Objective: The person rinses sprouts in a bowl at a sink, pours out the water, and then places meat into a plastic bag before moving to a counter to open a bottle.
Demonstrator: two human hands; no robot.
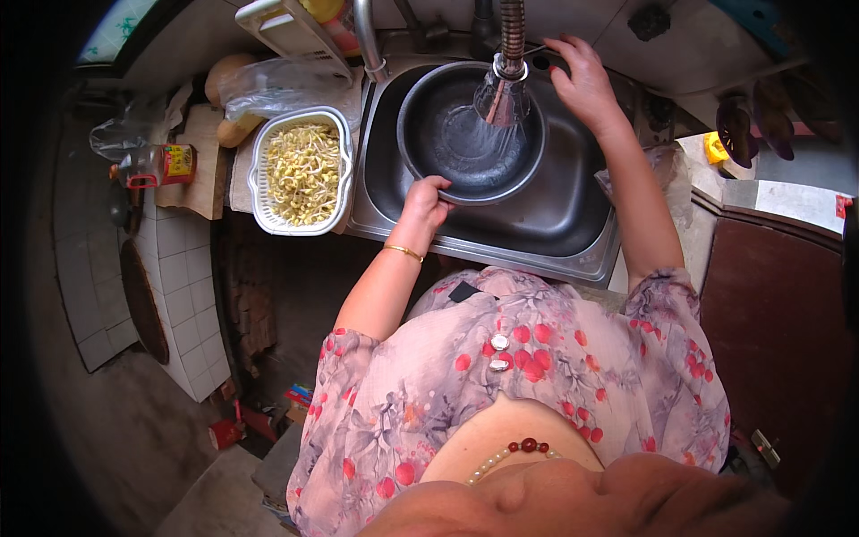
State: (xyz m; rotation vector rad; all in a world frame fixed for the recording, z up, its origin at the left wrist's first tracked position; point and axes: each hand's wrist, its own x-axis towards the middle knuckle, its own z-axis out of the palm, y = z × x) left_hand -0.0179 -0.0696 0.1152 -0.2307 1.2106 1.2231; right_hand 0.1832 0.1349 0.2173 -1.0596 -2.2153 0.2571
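Observation:
My left hand grips the near rim of a dark round metal basin, thumb over the edge. The basin stands in a stainless steel sink. Water sprays into it from a faucet head on a flexible metal hose, and some water covers its bottom. My right hand is behind the sink's right side, thumb and fingers apart. Its fingertips are at the end of a thin metal faucet lever; whether they press on it is hard to tell.
Left of the sink stands a white plastic basket of bean sprouts. Beyond it are a clear plastic bag, a white grater and a red-labelled bottle. A second metal spout rises at the sink's back left.

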